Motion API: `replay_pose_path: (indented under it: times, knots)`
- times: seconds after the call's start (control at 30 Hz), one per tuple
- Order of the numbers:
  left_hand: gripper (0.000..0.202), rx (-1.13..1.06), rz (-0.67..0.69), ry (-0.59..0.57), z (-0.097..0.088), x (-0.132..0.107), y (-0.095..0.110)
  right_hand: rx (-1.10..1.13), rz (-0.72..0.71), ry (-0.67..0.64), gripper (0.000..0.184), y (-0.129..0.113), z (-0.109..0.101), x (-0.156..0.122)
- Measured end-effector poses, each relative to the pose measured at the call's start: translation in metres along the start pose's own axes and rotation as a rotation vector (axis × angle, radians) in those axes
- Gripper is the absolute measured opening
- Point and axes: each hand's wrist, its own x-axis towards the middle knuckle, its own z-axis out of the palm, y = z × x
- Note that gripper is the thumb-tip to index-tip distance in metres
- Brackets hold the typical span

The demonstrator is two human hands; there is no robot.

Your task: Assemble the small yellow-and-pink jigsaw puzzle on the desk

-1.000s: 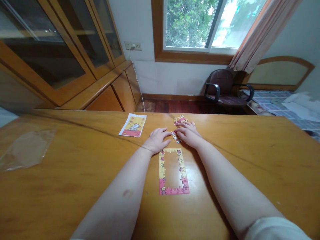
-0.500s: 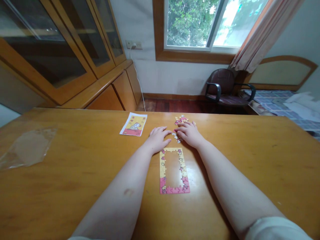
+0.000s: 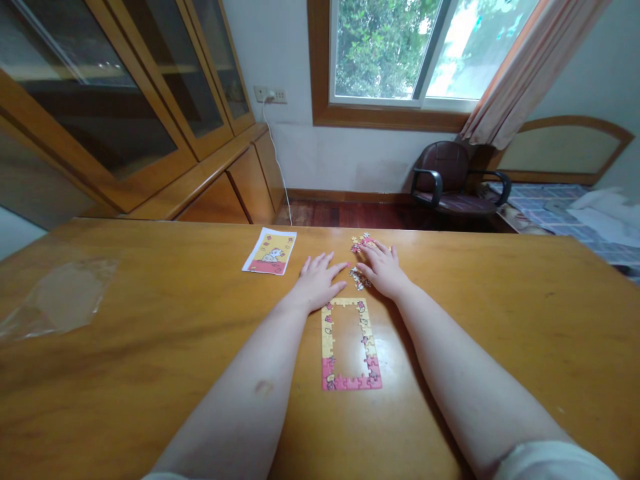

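Note:
A jigsaw border frame [image 3: 350, 383], yellow on top and pink at the bottom with an empty middle, lies on the wooden table [image 3: 150, 347] in front of me. Just beyond it my left hand [image 3: 320, 280] rests flat with fingers spread, holding nothing. My right hand [image 3: 383, 270] lies palm down, fingers stretched over a small heap of loose puzzle pieces [image 3: 359, 277], touching them. More loose pieces [image 3: 361, 241] sit beyond its fingertips.
A printed reference card [image 3: 270, 252] lies left of my hands. A clear plastic bag [image 3: 60, 293] sits at the table's far left. Beyond the table stand glass-door cabinets [image 3: 125, 100], a dark armchair [image 3: 450, 177] under the window, and a bed [image 3: 575, 207] at right.
Both hands have opened out a little, fingers spreading and reaching slightly farther over the loose pieces. The view shifted slightly; the puzzle frame has not moved.

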Motion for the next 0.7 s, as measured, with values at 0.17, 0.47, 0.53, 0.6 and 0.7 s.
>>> replay_pose_path:
  times: [0.17,0.47,0.53,0.6,0.7]
  knots:
    - [0.037,-0.035,-0.119,0.131,-0.003,0.001,-0.003,-0.129,0.071,-0.016,0.062,0.0,-0.002,0.009]
    - [0.031,-0.077,-0.122,0.197,-0.003,0.003,-0.007,-0.072,-0.06,-0.089,0.045,0.002,-0.005,0.016]
    - [0.037,-0.075,-0.104,0.188,-0.002,0.003,-0.007,-0.027,-0.134,-0.078,0.04,0.003,-0.006,0.015]
    - [0.046,-0.064,-0.083,0.143,-0.001,0.002,-0.006,-0.004,-0.152,-0.044,0.038,0.005,-0.007,0.015]
    - [0.055,-0.033,-0.05,0.058,0.0,0.001,-0.005,-0.004,-0.123,-0.025,0.036,0.007,-0.006,0.018]
